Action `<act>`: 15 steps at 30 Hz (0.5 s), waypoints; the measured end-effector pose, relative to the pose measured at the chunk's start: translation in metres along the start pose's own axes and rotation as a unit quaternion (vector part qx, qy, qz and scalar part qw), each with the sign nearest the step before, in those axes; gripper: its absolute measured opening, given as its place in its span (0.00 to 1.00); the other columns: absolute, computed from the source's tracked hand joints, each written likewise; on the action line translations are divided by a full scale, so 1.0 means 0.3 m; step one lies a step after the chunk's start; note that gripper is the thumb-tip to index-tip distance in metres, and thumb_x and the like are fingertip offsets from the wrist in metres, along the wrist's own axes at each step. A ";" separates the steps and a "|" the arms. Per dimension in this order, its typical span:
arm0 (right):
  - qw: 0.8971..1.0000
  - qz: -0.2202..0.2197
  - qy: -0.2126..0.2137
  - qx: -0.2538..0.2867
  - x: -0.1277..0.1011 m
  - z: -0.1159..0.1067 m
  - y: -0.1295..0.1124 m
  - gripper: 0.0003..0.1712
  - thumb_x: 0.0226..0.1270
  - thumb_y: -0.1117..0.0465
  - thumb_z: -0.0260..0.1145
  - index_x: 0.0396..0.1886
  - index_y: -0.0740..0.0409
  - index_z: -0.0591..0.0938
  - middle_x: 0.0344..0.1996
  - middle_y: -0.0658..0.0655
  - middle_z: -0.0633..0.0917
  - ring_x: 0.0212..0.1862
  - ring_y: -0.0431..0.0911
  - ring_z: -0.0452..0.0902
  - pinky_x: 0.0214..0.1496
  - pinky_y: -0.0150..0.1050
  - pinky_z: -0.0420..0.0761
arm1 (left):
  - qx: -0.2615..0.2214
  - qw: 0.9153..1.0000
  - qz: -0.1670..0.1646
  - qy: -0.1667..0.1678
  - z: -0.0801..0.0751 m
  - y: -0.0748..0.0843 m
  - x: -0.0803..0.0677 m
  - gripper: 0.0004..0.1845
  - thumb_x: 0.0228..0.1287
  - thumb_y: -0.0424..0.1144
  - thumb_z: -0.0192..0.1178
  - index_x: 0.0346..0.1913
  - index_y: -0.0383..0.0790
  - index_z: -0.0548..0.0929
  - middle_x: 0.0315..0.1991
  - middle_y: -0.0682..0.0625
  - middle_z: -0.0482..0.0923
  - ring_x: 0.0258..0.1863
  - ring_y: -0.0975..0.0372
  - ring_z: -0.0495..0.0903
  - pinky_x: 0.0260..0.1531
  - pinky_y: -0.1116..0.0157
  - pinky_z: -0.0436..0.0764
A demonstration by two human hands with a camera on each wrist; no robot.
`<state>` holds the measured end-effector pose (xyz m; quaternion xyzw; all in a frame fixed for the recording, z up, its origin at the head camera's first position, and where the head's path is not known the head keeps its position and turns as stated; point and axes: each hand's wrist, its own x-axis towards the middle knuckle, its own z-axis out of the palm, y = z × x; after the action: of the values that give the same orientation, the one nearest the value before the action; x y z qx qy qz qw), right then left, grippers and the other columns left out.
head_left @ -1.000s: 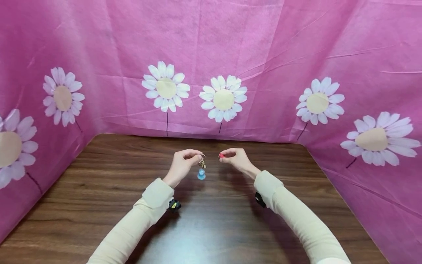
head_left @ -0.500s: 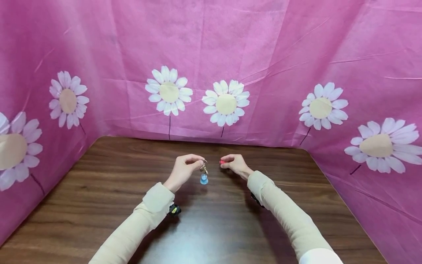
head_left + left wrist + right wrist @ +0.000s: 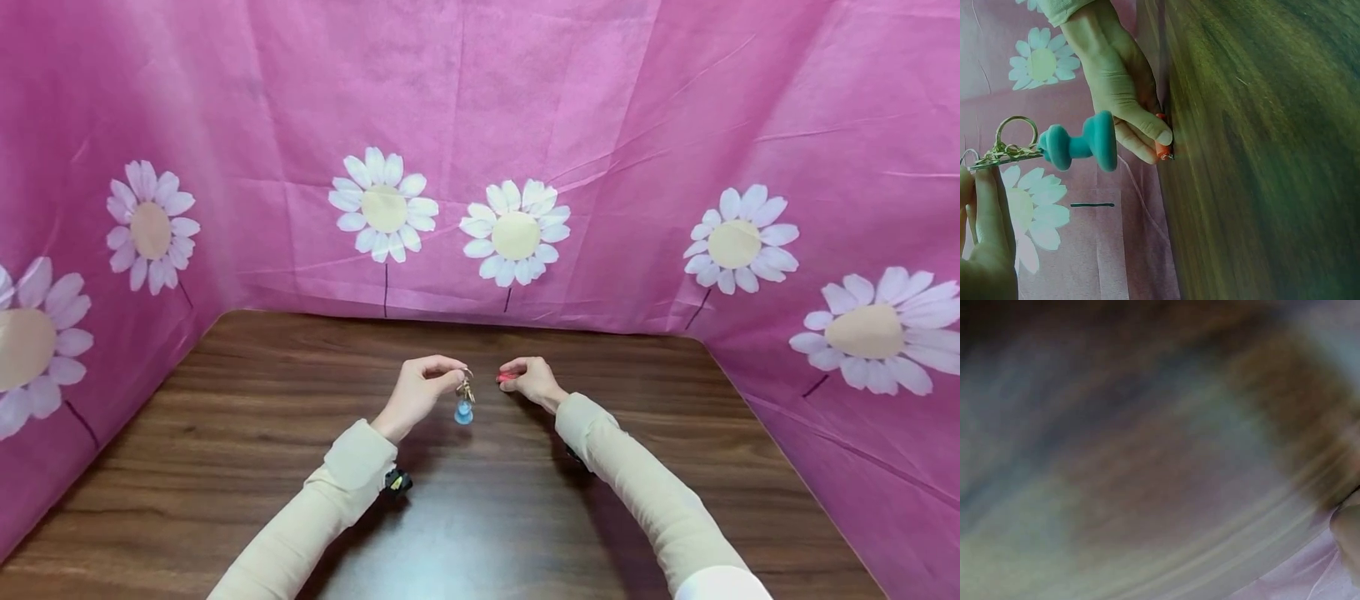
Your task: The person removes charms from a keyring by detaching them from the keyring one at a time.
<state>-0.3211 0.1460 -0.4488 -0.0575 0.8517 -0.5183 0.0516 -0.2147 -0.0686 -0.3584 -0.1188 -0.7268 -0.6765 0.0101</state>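
In the head view my left hand (image 3: pixel 417 395) pinches the metal end of a keychain (image 3: pixel 467 388) between thumb and fingertips. A blue, spool-shaped charm (image 3: pixel 463 412) hangs from it; the left wrist view shows this charm (image 3: pixel 1079 142) as teal, with a gold ring (image 3: pixel 1017 132) and short chain. To the right, my right hand (image 3: pixel 537 383) pinches a small red piece (image 3: pixel 506 378), apart from the keychain. In the left wrist view that red piece (image 3: pixel 1163 145) looks like a short cylinder with a small metal loop at its end. The right wrist view is mostly blurred.
Both hands are over a dark wood-grain table (image 3: pixel 465 517). A pink cloth (image 3: pixel 600 83) printed with white daisies encloses its back and sides. A black wrist device (image 3: pixel 398 481) sits by the left cuff.
My right hand has sunk toward the table with the red piece, its forearm swinging inward. The left hand and keychain sit slightly lower in the view, which itself shifted a little. Both grips persist.
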 end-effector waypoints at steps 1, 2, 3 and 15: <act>1.000 -0.007 -0.003 -0.006 0.000 -0.001 -0.003 0.20 0.43 0.75 0.71 0.41 0.70 0.81 0.32 0.62 0.86 0.32 0.38 0.81 0.34 0.26 0.77 | -0.002 1.000 0.002 0.001 0.000 0.004 -0.001 0.10 0.57 0.27 0.58 0.41 0.25 0.81 0.34 0.36 0.83 0.30 0.63 0.80 0.40 0.58 0.80; 1.000 -0.015 -0.007 -0.012 -0.001 -0.002 -0.004 0.20 0.43 0.75 0.71 0.41 0.70 0.81 0.32 0.62 0.86 0.32 0.39 0.81 0.35 0.26 0.77 | -0.005 1.000 0.003 0.000 -0.001 0.006 -0.002 0.10 0.57 0.27 0.58 0.40 0.25 0.81 0.34 0.37 0.83 0.30 0.63 0.80 0.41 0.57 0.80; 1.000 -0.018 -0.012 -0.014 -0.002 -0.004 -0.006 0.21 0.43 0.75 0.71 0.42 0.70 0.81 0.33 0.62 0.86 0.33 0.40 0.82 0.35 0.26 0.77 | -0.007 1.000 0.002 0.001 -0.002 0.009 -0.002 0.09 0.57 0.27 0.58 0.40 0.25 0.81 0.34 0.37 0.83 0.30 0.63 0.80 0.41 0.57 0.80; 0.994 -0.037 -0.070 -0.076 -0.009 -0.046 -0.001 0.26 0.44 0.70 0.73 0.48 0.66 0.79 0.43 0.62 0.84 0.46 0.48 0.79 0.49 0.36 0.76 | -0.008 1.000 -0.002 -0.008 -0.013 -0.043 0.015 0.10 0.57 0.27 0.58 0.42 0.26 0.81 0.37 0.37 0.83 0.31 0.65 0.80 0.39 0.64 0.80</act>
<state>-0.3204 0.1585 -0.4423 -0.1283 0.8801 -0.4487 0.0874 -0.2220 -0.0724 -0.3700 -0.1228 -0.7215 -0.6815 0.0019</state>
